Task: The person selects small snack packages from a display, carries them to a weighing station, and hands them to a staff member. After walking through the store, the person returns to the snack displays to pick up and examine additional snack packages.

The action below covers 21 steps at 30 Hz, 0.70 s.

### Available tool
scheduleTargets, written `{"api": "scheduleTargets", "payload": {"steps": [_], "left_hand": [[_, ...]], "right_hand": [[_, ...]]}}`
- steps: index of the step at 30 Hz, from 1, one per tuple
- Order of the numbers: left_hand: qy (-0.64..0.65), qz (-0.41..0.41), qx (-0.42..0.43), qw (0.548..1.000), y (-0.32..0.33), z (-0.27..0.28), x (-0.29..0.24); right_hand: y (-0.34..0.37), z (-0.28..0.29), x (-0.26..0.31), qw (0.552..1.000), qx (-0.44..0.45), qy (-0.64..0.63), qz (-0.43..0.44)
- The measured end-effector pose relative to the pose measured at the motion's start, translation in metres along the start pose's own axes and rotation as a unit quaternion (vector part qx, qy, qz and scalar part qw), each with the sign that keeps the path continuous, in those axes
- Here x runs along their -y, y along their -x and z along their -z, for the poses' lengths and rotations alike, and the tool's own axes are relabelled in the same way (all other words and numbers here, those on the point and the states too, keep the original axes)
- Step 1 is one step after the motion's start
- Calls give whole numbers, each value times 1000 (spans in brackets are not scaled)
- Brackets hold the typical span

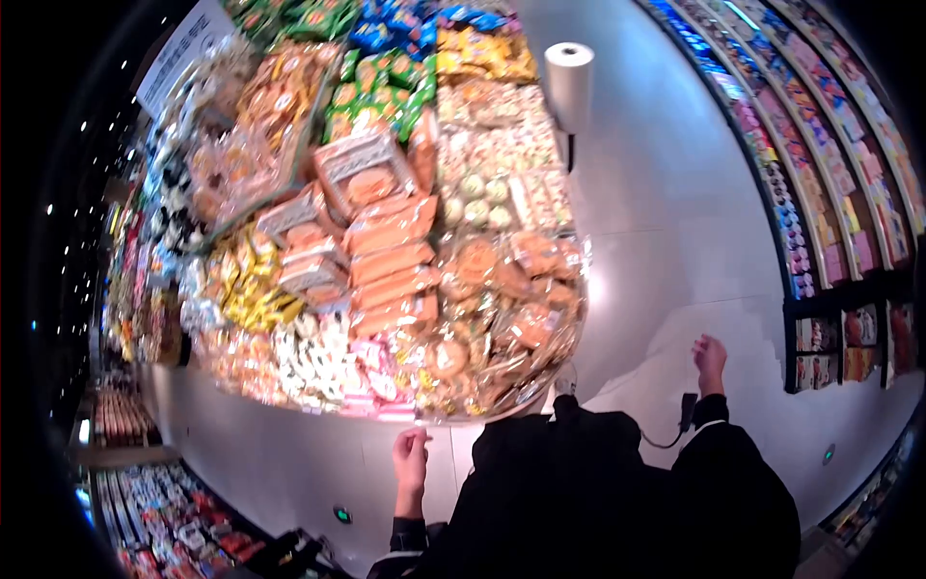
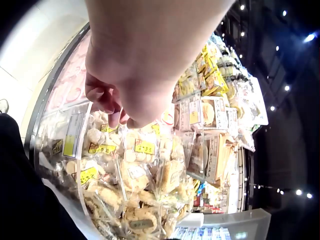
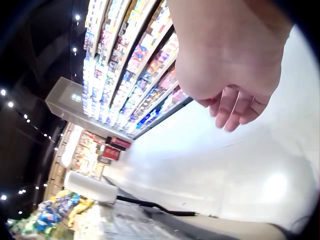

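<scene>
My left hand [image 1: 411, 458] hangs just off the near edge of a large display heaped with packaged snacks. In the left wrist view its fingers [image 2: 104, 97] curl loosely and hold nothing, overlapping clear bags of pale baked snacks [image 2: 135, 175] with yellow price labels. To the right, over the aisle floor, my right hand [image 1: 710, 359] is away from the goods. Its fingers [image 3: 232, 117] bend softly with nothing in them. Nearest the body on the display lie brown snack packs [image 1: 521, 328] and pink-and-white packs [image 1: 376, 376]; long orange packs [image 1: 391, 261] are stacked behind.
A white roll of bags [image 1: 571, 82] stands on a dark post at the display's right edge. Pale glossy floor [image 1: 666, 241] runs between it and tall stocked shelves [image 1: 820, 145]. Low shelving [image 1: 174, 511] with packages is at lower left.
</scene>
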State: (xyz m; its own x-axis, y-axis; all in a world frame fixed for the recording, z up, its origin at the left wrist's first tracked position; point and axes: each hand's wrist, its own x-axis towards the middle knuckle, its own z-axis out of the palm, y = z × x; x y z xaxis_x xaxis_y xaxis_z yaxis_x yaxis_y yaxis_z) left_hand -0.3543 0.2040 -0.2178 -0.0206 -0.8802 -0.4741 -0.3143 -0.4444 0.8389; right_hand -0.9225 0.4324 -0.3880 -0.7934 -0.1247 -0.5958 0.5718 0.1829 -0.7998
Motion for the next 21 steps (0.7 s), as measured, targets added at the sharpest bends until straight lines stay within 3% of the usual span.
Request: {"api": "scheduleTargets", "payload": {"steps": [3,6,7,8,10,13,15,18,20,21], "left_hand": [[-85,21,96,992,4,-13,-6],[-205,26,229,951,9,-19,0],[-213,60,277,935,-7,-3,39],[-255,-44,256,931,17,-5,34],[-178,27,366,913,-25,23,96],[-102,58,385,915,13,8,69],[-131,64,402,904,22,5,61],[-181,65,389,901,19,1,60],[-205,39,411,887,21,-5,42],[-185,26,410,892,15,-5,47]], "right_hand": [[29,54,-47,985,13,170,4],[74,99,-94,976,-19,210,-62],[87,113,-114,976,-33,198,-85],[104,127,-126,975,-16,187,-117],[138,146,-149,963,-20,200,-177],[180,159,-163,948,-19,207,-239],[187,174,-174,953,27,174,-248],[197,161,-145,949,63,257,-174],[193,149,-125,958,90,266,-55],[207,118,-87,953,57,295,-46]]}}
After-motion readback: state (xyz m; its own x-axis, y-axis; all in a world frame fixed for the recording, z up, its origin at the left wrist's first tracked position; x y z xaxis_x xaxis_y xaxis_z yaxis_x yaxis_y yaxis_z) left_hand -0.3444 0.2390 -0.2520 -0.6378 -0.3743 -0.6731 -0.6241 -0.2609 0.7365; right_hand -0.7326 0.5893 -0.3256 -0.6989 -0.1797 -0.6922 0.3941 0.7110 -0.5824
